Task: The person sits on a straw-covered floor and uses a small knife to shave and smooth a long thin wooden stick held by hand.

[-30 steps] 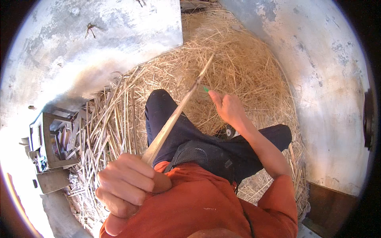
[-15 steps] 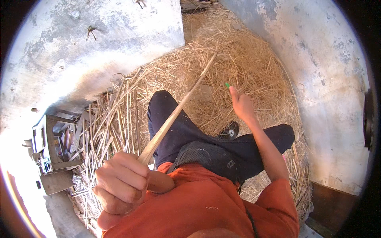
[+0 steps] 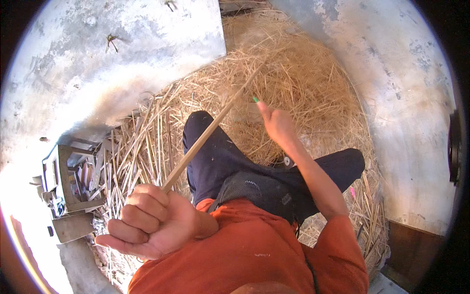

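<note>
My left hand (image 3: 149, 220), closed in a fist, grips the near end of a long, thin, straw-coloured wooden stick (image 3: 210, 129). The stick slants up and away to the right, over my left thigh, and its tip lies above the shavings. In my closed right hand (image 3: 281, 128) is a small object with a bright green end (image 3: 255, 99), which shows by the thumb. The rest of that object is hidden. That hand is to the right of the stick's far half, apart from it.
Pale shavings (image 3: 313, 83) cover the floor ahead. Long split strips (image 3: 129, 166) lie heaped at the left. Beside them stands a wooden frame (image 3: 63, 171) with small items in it. Weathered walls rise to the left and right (image 3: 396, 98). My crossed legs (image 3: 220, 147) are below the stick.
My right hand has moved left, closer to the stick. My left hand has turned so its fingers face up more, and the stick's near end has shifted slightly left.
</note>
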Motion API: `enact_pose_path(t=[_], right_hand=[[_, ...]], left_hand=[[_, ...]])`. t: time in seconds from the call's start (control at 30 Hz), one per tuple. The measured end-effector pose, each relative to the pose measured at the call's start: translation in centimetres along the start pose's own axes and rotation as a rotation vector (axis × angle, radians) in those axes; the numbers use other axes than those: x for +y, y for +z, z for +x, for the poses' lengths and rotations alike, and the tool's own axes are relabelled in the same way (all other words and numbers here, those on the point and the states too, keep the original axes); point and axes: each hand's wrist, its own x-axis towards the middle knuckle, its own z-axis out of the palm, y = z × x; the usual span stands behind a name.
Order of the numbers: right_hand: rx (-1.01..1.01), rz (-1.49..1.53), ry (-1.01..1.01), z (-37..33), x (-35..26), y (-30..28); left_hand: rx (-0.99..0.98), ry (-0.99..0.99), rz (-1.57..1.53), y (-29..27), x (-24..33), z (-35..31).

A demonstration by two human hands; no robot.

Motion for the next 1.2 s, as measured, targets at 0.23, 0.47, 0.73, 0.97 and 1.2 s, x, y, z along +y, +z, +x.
enact_pose_path(t=[0.23,0.47,0.73,0.97,1.2], right_hand=[[0.157,0.361,-0.326,-3.5,-4.0,-0.7],[0.023,0.047,-0.182,-2.1,-4.2,-2.4],[0.005,-0.037,-0.15,-0.6,-3.3,-2.8],[-0.005,-0.068,-0.146,-0.6,-1.8,-1.8],[0.171,-0.098,-0.352,-0.4,-2.7,-1.1]], left_hand=[[-0.055,-0.001,-0.026,0.1,-0.2,0.1],[-0.113,0.004,-0.028,-0.4,-0.2,0.6],[-0.062,-0.009,-0.035,-0.4,0.0,0.6],[-0.066,-0.018,-0.086,-0.5,0.0,0.5],[-0.145,-0.037,-0.113,-0.5,-0.1,0.4]])
